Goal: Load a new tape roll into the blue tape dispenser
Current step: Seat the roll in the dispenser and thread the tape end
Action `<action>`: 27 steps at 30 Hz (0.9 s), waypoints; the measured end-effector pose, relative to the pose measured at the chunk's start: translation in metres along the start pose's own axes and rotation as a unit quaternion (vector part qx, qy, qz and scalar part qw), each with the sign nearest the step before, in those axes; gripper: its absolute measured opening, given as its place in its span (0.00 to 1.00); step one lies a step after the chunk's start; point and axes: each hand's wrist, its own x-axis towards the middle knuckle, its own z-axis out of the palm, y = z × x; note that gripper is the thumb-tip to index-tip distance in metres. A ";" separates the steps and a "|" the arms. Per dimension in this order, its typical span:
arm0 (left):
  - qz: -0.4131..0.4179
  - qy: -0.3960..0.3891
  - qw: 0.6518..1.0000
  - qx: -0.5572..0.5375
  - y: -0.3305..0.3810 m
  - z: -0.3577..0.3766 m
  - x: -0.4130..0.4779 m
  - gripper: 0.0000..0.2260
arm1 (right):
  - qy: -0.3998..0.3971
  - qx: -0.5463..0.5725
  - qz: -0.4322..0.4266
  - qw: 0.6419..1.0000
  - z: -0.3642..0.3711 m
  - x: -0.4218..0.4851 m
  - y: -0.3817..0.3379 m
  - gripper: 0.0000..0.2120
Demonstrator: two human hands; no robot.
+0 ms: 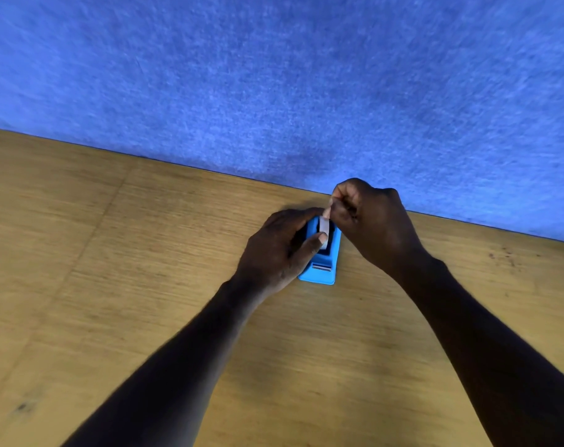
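Note:
The blue tape dispenser [322, 272] stands on the wooden table [113, 269] near the far edge, its cutter end toward me. A pale tape roll [324, 224] sits in its cradle. My left hand [280, 250] wraps around the dispenser's left side, thumb pressed on the roll. My right hand [367, 221] hovers just above and to the right, fingertips pinched on the loose end of the tape, which lifts up from the roll. Much of the dispenser's body is hidden under my left hand.
A blue felt wall [306, 75] rises straight behind the table's far edge, close behind my right hand. Bare wood stretches to the left and toward me on both sides of my forearms.

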 end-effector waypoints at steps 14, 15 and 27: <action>0.004 -0.014 1.000 0.003 0.002 -0.004 0.000 0.20 | 0.001 0.030 0.043 0.999 0.002 0.002 0.002 0.04; 0.004 -0.015 1.000 0.005 0.001 -0.004 0.000 0.20 | 0.001 0.031 0.047 0.998 0.001 0.003 0.002 0.04; -0.002 -0.015 1.000 -0.010 0.001 -0.002 0.000 0.20 | 0.010 0.074 0.053 0.996 0.001 0.003 0.003 0.04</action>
